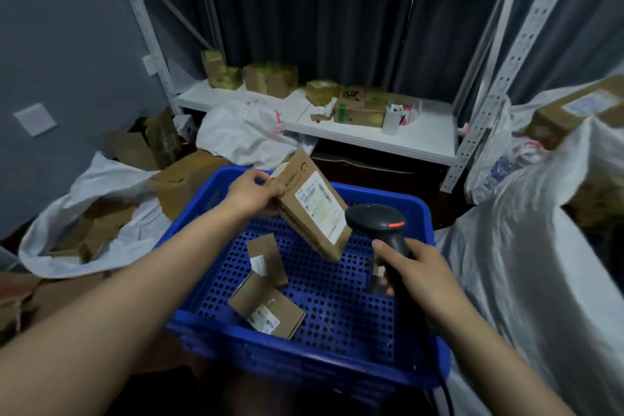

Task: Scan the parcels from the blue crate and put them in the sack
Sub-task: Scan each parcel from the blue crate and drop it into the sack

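1. Over the far half of the blue crate [418,209], my left hand [253,194] grips a flat cardboard parcel [314,209] by its upper left end, fingers curled round the edge. The parcel is tilted with its white label facing me, and its lower corner hangs above the crate floor.
2. My right hand [415,267] is wrapped round the handle of a black scanner [374,218]. The scanner's head sits just beside the parcel's right edge, with a red light glowing on it.
3. Two smaller parcels lie on the crate's perforated floor. One [266,258] is near the middle and the other [266,309] is toward the near left corner, label up. The two are touching.
4. Left of the crate, a white sack [101,179] slumps open on the floor with brown boxes inside it.
5. A second white sack [540,263] stands against the crate's right side, and more boxes show near its top.
6. Behind the crate stands a white metal rack [405,135]. Its low shelf carries taped brown boxes [270,78] and a white cup [391,121].
7. A crumpled white bag [243,135] lies at the shelf's front left edge.
8. A grey wall [67,44] closes the left side, and a dark curtain [337,27] hangs behind the rack.
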